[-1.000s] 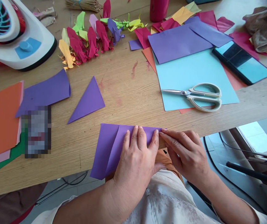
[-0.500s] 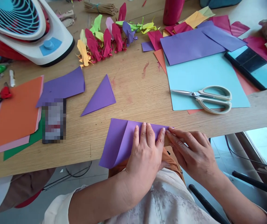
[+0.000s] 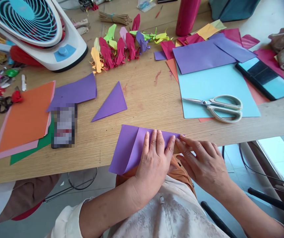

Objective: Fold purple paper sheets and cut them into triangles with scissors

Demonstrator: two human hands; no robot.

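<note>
A sheet of purple paper [image 3: 127, 145], partly folded over, lies at the table's front edge, its near part overhanging. My left hand [image 3: 154, 158] rests flat on the folded layer with fingers stretched out. At the paper's right corner my right hand [image 3: 203, 162] has thumb and fingertips together on the tip; much of the paper there is hidden beneath the hands. Farther in lies a folded purple triangle [image 3: 113, 102]. Scissors [image 3: 213, 105] with pale handles rest on a light blue sheet [image 3: 201, 86] to the right.
Left are orange paper [image 3: 27, 115], a purple strip [image 3: 74, 91], a blurred-out rectangular object [image 3: 63, 127] and a fan [image 3: 68, 49]. Folded paper pieces [image 3: 119, 49] line the back, near a red bottle [image 3: 186, 18]. A phone [image 3: 268, 77] lies at right.
The view has shifted slightly, so the table items appear a little displaced. Both hands keep nearly the same place on the purple paper.
</note>
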